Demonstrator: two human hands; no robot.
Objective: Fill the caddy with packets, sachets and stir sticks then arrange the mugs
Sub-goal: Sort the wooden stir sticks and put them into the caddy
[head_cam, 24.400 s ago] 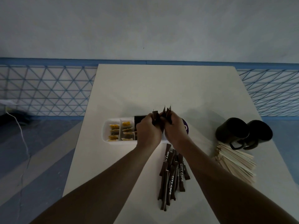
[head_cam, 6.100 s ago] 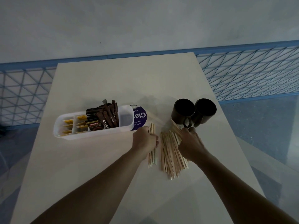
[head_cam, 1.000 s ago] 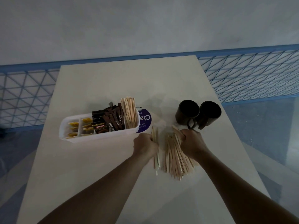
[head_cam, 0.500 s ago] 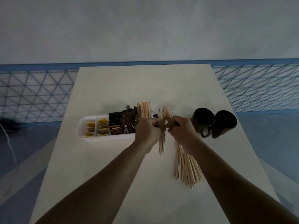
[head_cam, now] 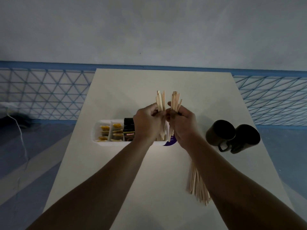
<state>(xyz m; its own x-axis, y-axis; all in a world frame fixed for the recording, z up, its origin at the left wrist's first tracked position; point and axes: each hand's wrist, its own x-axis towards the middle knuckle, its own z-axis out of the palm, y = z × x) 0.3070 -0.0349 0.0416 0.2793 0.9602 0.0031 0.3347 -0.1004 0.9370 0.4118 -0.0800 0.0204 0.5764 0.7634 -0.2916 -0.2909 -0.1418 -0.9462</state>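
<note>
Now, on the head view, my left hand (head_cam: 149,123) is curled round a bundle of stir sticks (head_cam: 160,100) and my right hand (head_cam: 182,123) grips a second bundle (head_cam: 175,100), both upright above the white caddy's (head_cam: 106,142) right end. Inside the caddy, yellow sachets (head_cam: 116,130) sit left of dark packets (head_cam: 128,128). Two dark mugs (head_cam: 221,131) stand touching, well right of the caddy. A loose pile of sticks (head_cam: 196,185) lies on the surface (head_cam: 132,171), nearer me than the caddy.

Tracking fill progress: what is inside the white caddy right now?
The caddy holds yellow sachets in its two left compartments, dark packets in the next. The left hand and right hand, each gripping stir sticks, cover the right end, hiding its contents.
</note>
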